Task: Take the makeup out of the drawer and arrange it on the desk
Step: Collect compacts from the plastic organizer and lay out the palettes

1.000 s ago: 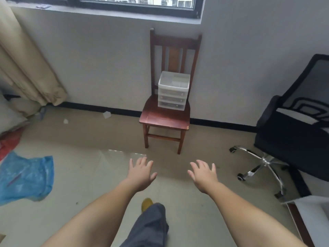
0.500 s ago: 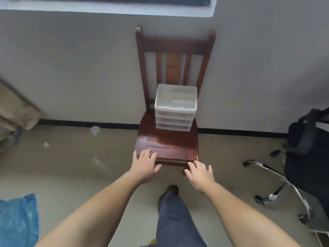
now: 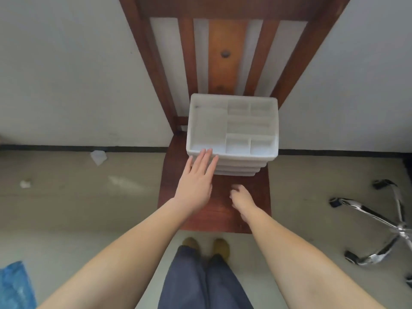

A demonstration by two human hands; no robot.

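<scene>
The view has closed in since half a second ago: both hands, then short of the seat, now reach over the wooden chair [image 3: 174, 186]. The left hand [image 3: 196, 184], fingers straight and together, touches the front left of the white drawer organizer [image 3: 233, 128]. The right hand [image 3: 242, 198], fingers curled and holding nothing, hovers just before it.

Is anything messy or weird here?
Yes, a little. Crumpled white scraps lie on the floor by the wall, and a blue plastic bag sits at the lower left. The white drawer organizer stands on a wooden chair rather than a desk.
</scene>
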